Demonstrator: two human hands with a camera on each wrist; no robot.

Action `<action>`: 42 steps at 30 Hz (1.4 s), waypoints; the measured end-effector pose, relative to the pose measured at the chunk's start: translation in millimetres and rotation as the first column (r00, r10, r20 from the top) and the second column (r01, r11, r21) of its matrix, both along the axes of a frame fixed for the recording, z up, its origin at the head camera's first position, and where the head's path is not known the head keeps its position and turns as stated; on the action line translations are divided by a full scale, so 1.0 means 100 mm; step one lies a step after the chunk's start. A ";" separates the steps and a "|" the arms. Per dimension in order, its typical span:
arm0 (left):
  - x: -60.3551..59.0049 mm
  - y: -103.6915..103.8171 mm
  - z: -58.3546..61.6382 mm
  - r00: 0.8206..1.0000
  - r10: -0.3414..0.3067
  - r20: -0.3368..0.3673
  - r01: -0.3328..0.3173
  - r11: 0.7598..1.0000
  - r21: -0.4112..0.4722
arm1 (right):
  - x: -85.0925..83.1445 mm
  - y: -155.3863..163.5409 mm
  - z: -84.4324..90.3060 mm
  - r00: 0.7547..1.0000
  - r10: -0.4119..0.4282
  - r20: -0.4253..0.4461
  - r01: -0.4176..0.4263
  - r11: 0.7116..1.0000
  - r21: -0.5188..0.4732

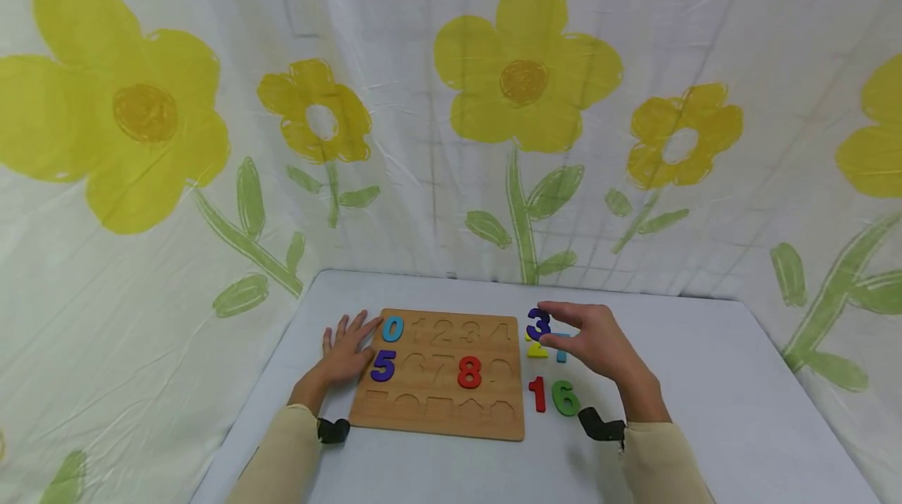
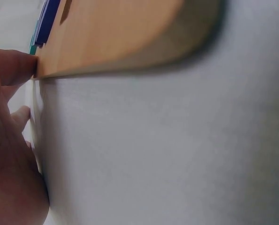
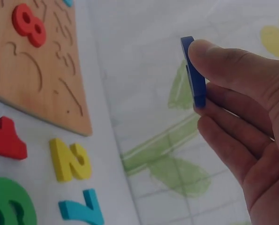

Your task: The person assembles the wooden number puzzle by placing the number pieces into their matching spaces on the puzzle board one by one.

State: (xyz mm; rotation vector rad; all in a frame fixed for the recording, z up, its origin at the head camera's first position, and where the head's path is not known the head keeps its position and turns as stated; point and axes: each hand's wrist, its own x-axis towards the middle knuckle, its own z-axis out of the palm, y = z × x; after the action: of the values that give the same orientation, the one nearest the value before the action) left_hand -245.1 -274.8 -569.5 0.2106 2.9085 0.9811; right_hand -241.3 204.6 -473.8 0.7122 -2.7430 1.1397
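A wooden number puzzle board (image 1: 440,402) lies on the white table, with a blue 0 (image 1: 393,328), a purple 5 (image 1: 384,365) and a red 8 (image 1: 469,372) seated in it. My right hand (image 1: 595,343) pinches a dark blue 3 (image 1: 539,324) above the table beside the board's right edge; the right wrist view shows that 3 (image 3: 194,72) edge-on between thumb and fingers. My left hand (image 1: 347,351) lies flat on the table with straight fingers against the board's left edge (image 2: 111,68). Loose on the table are a yellow 2 (image 3: 70,159), a light blue 7 (image 3: 83,207), a red 1 (image 1: 539,394) and a green 6 (image 1: 566,397).
A cloth backdrop (image 1: 451,113) printed with yellow flowers hangs behind and on both sides of the table. The table's far edge (image 1: 493,282) runs just behind the board. Bare tabletop (image 1: 719,394) lies to the right of the loose numbers.
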 end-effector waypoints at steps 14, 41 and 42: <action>-0.01 0.00 0.09 0.998 0.006 0.068 -0.004 0.999 -0.035 | -0.32 -0.39 0.05 0.995 0.096 -0.012 -0.096 0.995 0.015; -0.02 0.02 0.01 0.998 0.033 0.062 -0.030 0.998 -0.048 | -0.66 -1.02 -0.47 0.980 0.135 0.145 -0.144 0.988 0.052; -0.02 0.03 0.02 0.998 0.033 0.062 -0.030 0.998 -0.049 | -0.67 -1.03 -0.48 0.979 0.133 0.152 -0.143 0.988 0.055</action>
State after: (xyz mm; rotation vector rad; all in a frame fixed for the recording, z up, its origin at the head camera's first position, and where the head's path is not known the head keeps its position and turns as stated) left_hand -247.1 -272.1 -568.0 0.1298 2.8831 0.9047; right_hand -307.9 101.4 -521.9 0.8727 -2.9062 1.1791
